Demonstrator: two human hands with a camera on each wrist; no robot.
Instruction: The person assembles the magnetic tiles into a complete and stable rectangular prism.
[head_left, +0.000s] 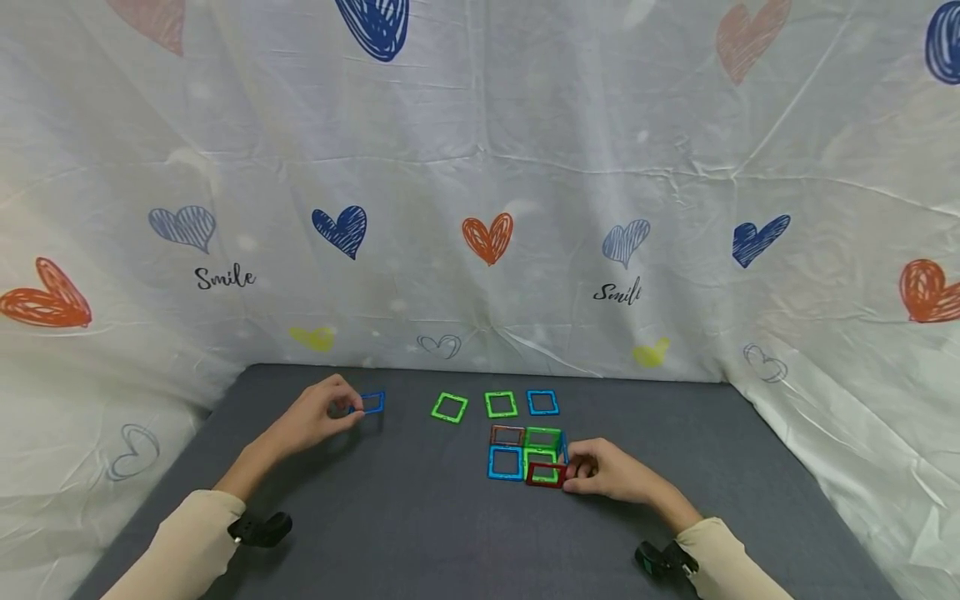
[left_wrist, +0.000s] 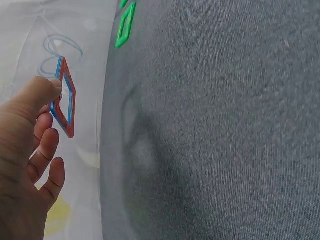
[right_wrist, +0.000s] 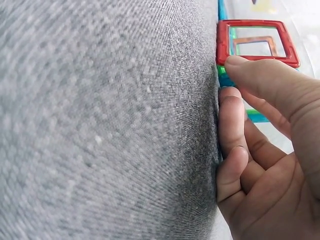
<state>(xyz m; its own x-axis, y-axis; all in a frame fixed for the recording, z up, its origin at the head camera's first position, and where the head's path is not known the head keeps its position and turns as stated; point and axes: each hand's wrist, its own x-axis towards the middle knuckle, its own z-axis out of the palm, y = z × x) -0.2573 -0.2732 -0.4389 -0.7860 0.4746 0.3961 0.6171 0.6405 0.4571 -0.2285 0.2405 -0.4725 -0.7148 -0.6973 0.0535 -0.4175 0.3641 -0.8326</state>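
Assembly looks partly done: roughly 6 plastic square frames sit joined as a coloured cluster [head_left: 524, 457] mid-surface. Right hand [head_left: 611, 473] grips the cluster's red plastic square frame [right_wrist: 252, 23] at its side. Left hand [head_left: 322, 414] pinches a blue plastic square frame [head_left: 383, 402] towards the grey surface's [head_left: 420, 533] far left corner, unattached. Apparently left: 2 green plastic square frames [head_left: 502, 415] and 1 light-blue plastic square frame [head_left: 543, 412], loose near the far edge.

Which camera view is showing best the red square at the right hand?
The right wrist view: the red square appears large there, its outline nearly whole and its opening clear. The head view shows it much smaller, at the fingertips of the right hand. The left wrist view does not show it.
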